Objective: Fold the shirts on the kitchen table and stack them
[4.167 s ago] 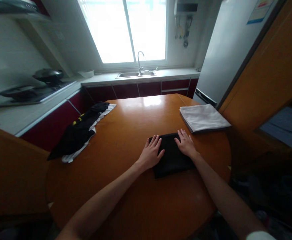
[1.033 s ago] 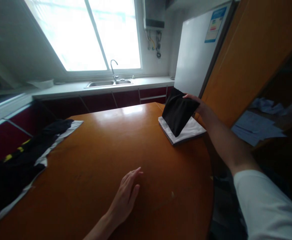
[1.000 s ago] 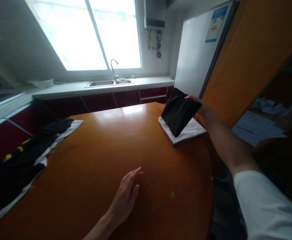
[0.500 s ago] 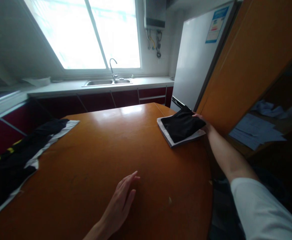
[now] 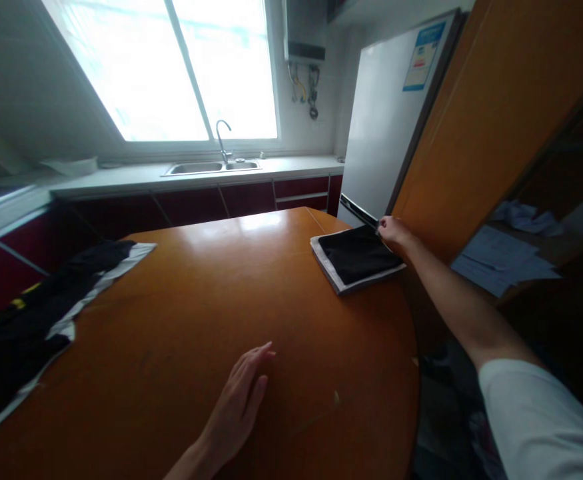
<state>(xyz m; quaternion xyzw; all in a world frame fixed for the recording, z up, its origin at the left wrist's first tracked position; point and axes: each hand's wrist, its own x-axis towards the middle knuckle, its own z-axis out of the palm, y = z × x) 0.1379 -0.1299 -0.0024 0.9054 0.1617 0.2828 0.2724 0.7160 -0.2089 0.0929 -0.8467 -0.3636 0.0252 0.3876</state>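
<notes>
A folded black cloth (image 5: 356,253) lies flat on top of a folded white cloth (image 5: 332,272) at the far right of the round wooden table (image 5: 251,300). My right hand (image 5: 394,232) reaches out to the black cloth's far right corner and pinches it between the fingers. My left hand (image 5: 238,407) rests flat on the tabletop near the front edge, fingers apart, holding nothing.
A heap of black, white and yellow garments (image 5: 36,313) lies at the table's left edge. A white fridge (image 5: 386,127) and an orange cabinet (image 5: 491,113) stand right behind the cloth stack. A counter with a sink (image 5: 211,167) runs under the window.
My right hand lowered the black cloth from a tilted hold in the air onto the white cloth, where it now lies flat. My left hand stayed on the table.
</notes>
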